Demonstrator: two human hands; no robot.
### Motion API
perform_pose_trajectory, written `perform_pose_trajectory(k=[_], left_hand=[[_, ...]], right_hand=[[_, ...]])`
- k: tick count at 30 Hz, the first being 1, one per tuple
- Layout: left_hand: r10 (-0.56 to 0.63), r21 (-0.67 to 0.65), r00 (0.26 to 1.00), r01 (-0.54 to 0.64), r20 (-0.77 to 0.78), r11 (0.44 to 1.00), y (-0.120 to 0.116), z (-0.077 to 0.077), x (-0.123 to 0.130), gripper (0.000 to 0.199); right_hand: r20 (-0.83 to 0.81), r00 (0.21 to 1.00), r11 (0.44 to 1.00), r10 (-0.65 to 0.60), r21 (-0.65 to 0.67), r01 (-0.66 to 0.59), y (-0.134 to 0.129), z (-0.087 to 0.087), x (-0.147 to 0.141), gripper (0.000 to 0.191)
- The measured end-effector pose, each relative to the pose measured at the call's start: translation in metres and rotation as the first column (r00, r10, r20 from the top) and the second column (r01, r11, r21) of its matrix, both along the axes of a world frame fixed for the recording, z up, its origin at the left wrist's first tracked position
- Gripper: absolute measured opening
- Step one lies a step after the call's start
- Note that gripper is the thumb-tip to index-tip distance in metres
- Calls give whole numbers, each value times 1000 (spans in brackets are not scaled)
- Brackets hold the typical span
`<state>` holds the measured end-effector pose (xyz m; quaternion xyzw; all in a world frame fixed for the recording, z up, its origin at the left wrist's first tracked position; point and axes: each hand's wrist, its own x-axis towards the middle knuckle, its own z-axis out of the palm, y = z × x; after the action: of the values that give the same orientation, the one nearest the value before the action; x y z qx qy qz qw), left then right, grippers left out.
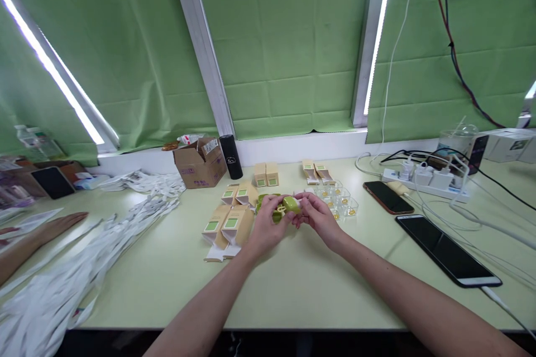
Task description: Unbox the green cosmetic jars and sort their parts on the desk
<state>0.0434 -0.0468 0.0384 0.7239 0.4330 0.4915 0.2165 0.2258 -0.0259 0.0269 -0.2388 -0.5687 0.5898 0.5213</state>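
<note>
Small, rounded, olive-green, plastic-looking case [292, 204] sits between left hand [269, 224], clamped on its left side, and right hand [321, 220], pinching its right end, long axis roughly crosswise.

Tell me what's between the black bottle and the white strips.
In the head view, an open cardboard box stands between the black bottle and the white strips.

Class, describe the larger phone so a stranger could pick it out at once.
On the pale table, look right of the right hand. The larger phone lies closer to the viewer than the smaller phone. The smaller has a reddish-brown rim; this one has white ends.
</note>
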Motion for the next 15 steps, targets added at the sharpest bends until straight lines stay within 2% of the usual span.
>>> perform_pose_trajectory(k=[2, 3, 5, 7, 10, 15], left_hand=[[-64, -66, 990, 73, 122, 995, 2, 1, -2, 43], [-106, -116, 976, 130, 189, 985, 2, 1, -2, 47], [-174, -201, 936, 242, 306, 949, 3, 1, -3, 55], [-200, -238, 909, 298, 365, 924, 3, 0, -4, 59], [-179, -234, 920, 270, 349, 934, 2, -2, -2, 55], [-84, -176, 984, 111, 156, 978, 1, 1, 3, 38]], right_hand=[[94, 993, 983, -76, 174, 59, -3, 2, 3, 44], [153, 977, 955, -147, 281, 100, -5, 2, 5, 43], [241, 918, 860, -315, 482, 169, -7, 2, 7, 42], [252, 860, 751, -445, 628, 205, -7, 1, 8, 37], [205, 821, 618, -533, 757, 212, -5, -3, 8, 30], [178, 738, 452, -651, 872, 188, -1, -5, 9, 27]])
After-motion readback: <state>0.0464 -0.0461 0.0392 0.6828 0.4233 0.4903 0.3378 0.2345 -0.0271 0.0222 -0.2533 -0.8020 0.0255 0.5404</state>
